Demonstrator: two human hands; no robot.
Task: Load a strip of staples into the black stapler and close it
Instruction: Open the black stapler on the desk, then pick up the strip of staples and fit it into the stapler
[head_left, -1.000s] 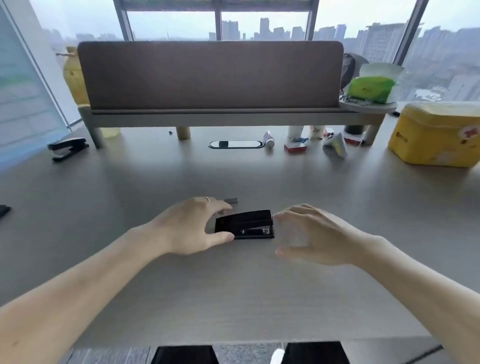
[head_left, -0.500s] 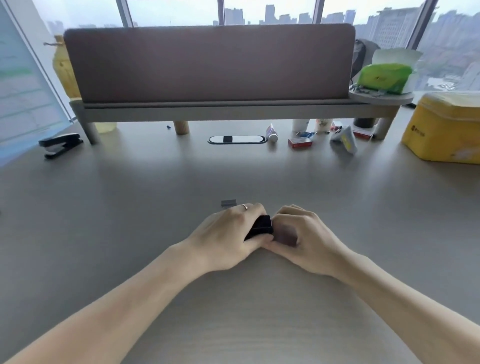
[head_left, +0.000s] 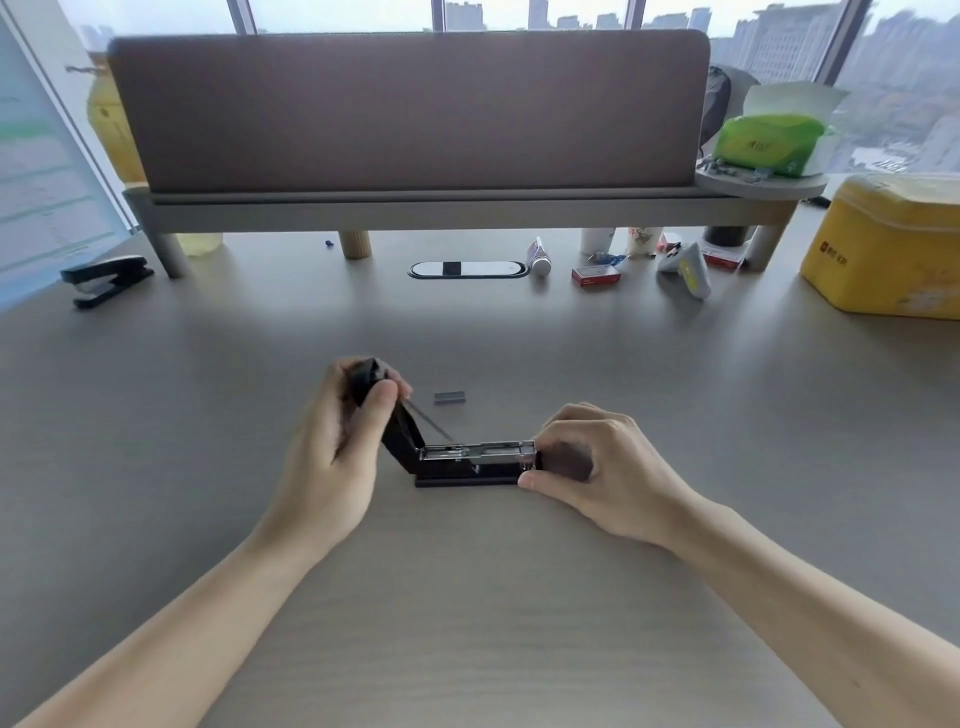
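Black plastic and bright metal now stand apart: where half a second ago both hands were bunched over a shut stapler, the black stapler (head_left: 470, 462) lies open on the desk (head_left: 467, 597), its lid swung up and back to the left. The left hand (head_left: 337, 447) is curled tight around the raised lid (head_left: 371, 382), thumb pressed on its near face, holding it tilted away from the body. The right hand (head_left: 597, 467) pinches the front end of the base with narrowed fingers, thumb low against the near edge, pinning it flat. Between them the metal staple channel (head_left: 478, 451) is exposed and faces up, with a thin spring rod running from the lid down into it; whether any staples already sit inside I cannot tell. That suggests the opening step is done and loading comes next. The strip of staples (head_left: 450, 397) rests loose on the desk just beyond the stapler, apart from both hands, so one hand must let go to fetch it. Room is generous: bare desk lies all around, the second stapler (head_left: 104, 278) far left, the yellow tin (head_left: 893, 249) far right, and the near edge is out of view.
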